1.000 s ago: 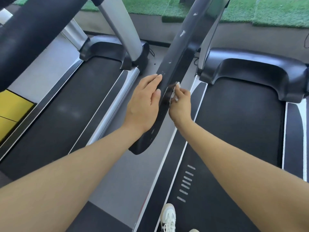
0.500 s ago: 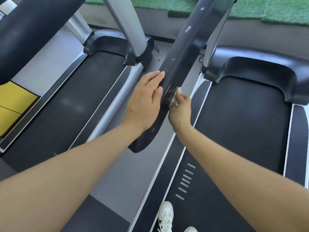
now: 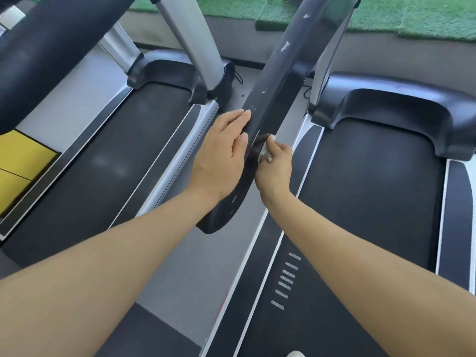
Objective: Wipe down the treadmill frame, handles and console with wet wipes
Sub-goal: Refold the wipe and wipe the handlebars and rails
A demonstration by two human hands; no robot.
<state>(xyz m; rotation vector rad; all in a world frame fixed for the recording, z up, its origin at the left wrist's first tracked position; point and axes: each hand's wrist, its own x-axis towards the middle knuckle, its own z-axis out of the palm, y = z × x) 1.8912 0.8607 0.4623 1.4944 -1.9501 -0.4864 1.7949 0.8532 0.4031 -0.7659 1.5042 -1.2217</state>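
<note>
Hands are both on the black handle [image 3: 268, 99] of the treadmill, which runs from the top of the view down toward the person. Compared with a second ago, almost nothing has changed in the grip: the left hand [image 3: 221, 155] lies flat along the left side of the handle as before, and the right hand [image 3: 275, 166] presses the wet wipe [image 3: 266, 152] on the right side at nearly the same place. Only the view has shifted a little. I judge that the person works on one stubborn spot, so the wiping of this handle is in progress and not finished; the upper part, with small white marks, probably still needs cleaning.

The left fingers [image 3: 239, 119] are straight and close together, resting on the handle and holding nothing. The right fingers are curled and pinch the wipe, which is crumpled, mostly hidden under them, and shows white at the fingertips, touching the handle's edge. The belt [image 3: 373, 189] of this treadmill lies to the right below, and a second treadmill [image 3: 116, 150] stands to the left.
</note>
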